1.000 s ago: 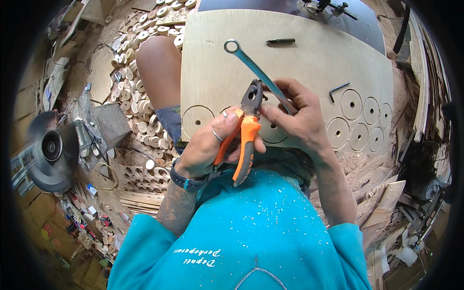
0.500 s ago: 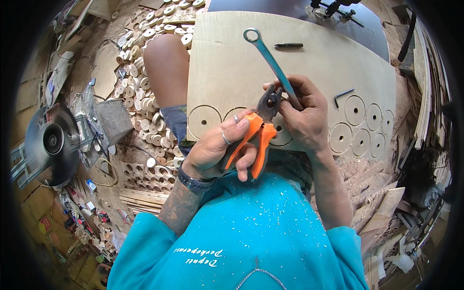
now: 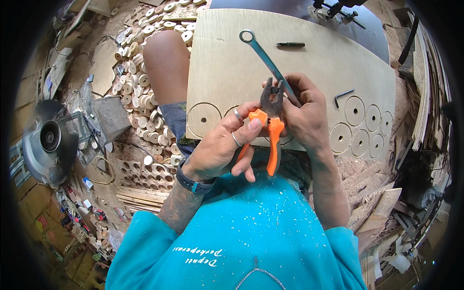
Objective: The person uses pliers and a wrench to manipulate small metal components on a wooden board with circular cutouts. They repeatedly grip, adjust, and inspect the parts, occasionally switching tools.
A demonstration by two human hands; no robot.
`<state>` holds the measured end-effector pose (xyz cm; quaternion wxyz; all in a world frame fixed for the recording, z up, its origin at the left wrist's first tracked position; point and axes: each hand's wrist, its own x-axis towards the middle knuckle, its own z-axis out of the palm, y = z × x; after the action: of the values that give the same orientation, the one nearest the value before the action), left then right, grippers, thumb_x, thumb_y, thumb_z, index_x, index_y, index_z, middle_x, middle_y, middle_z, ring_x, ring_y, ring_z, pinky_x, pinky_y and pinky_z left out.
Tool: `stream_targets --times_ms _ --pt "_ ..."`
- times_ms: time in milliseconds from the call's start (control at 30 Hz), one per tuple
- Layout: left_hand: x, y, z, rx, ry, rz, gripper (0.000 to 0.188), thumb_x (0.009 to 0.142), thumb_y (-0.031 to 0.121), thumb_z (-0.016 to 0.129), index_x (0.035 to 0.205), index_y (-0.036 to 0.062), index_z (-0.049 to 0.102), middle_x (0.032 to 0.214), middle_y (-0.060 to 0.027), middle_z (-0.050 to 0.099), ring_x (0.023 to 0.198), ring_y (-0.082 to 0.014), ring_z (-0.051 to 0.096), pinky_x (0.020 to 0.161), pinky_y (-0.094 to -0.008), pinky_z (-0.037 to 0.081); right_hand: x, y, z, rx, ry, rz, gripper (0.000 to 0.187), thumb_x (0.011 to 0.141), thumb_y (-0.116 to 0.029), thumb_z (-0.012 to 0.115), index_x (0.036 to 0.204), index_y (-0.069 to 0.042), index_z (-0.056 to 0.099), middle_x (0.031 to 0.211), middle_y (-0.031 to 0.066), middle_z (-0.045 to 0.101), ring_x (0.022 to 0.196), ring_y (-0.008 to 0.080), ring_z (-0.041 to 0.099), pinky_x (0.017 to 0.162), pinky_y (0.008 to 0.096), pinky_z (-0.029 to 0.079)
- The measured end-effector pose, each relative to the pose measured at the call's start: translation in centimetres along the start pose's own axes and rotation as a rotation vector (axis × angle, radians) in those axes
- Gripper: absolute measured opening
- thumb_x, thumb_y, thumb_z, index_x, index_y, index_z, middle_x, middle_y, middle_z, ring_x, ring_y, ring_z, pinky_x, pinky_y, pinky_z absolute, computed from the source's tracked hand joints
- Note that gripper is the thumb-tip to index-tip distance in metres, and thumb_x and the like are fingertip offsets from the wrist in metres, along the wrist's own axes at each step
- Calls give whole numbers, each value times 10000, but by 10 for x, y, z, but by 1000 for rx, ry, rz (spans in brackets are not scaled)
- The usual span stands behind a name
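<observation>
My left hand (image 3: 212, 147) is closed round a pair of pliers (image 3: 274, 129) with orange handles, the jaws pointing away from me and parted. In my right hand (image 3: 309, 116) is a blue-green ring wrench (image 3: 265, 58), its ring end reaching far and left over the board. The jaws touch or overlap my right fingers; whether anything small sits between them I cannot tell. Under both hands lies a pale plywood board (image 3: 227, 67) with circles cut into it, each with a centre hole. A hex key (image 3: 343, 97) and a dark drill bit (image 3: 290, 44) rest on it.
Many wooden discs (image 3: 140, 89) are heaped on the floor at left, near a grey round machine (image 3: 50, 137). A dark tabletop (image 3: 270, 12) with a black metal fixture (image 3: 338, 12) is beyond the board. Plywood sheets (image 3: 423, 87) and offcuts (image 3: 382, 210) stand at right.
The pliers have turned more upright and shifted slightly right, and their jaws are wider apart. My left fingers have moved on the handles. The wrench has tipped slightly left.
</observation>
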<state>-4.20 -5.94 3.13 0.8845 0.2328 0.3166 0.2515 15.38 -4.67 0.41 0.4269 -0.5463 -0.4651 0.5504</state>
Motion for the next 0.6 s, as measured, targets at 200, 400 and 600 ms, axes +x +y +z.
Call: stream_targets --times_ms 200,400,600 --pt "1 0 -9 -15 -78 3 512 1067 331 404 1466 44 260 1231 -255 595 392 -83 514 410 -262 567 -2 -7 2 79 -7 41 190 955 -12 568 1141 27 568 1040 108 701 907 116 691 749 213 579" --pt "-5 -3 -9 -60 -97 -12 505 1072 320 383 1470 49 232 1236 -276 589 382 -81 505 401 -251 561 1 -7 3 20 -7 68 173 964 -18 556 1132 23 561 1059 128 703 852 101 686 679 206 573" --pt "-1 -3 -6 -67 -141 10 495 1074 316 374 1459 35 240 1221 -279 596 377 -80 498 399 -246 559 3 -3 0 -16 -30 77 160 980 -46 563 1121 30 552 1069 148 699 867 115 688 715 222 585"
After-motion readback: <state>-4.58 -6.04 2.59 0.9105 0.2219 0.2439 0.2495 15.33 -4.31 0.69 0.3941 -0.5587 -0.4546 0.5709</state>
